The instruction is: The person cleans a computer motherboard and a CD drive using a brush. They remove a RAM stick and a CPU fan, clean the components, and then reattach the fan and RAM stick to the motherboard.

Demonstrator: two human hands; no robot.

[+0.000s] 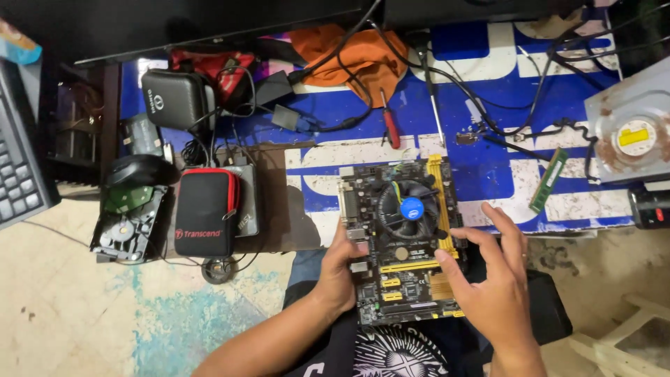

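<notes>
Circuit board (401, 244) on lap, fan (410, 208) already mounted; left hand (340, 269) gripping its 9 o'clock edge, right hand (492, 276) open at 3 o'clock; memory stick (548, 180) lying unfitted on the table.

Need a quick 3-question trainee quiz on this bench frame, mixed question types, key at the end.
1. True or false: the left hand grips the left edge of the motherboard.
2. Which lies right of the board on the blue-and-white mat? A) green memory stick B) red-handled screwdriver C) black zip case with red trim
3. Fill in: the cooler fan on the board has a ____ round centre.

Key
1. True; the right hand rests on the board's right edge.
2. A, the green memory stick.
3. Blue.
</notes>
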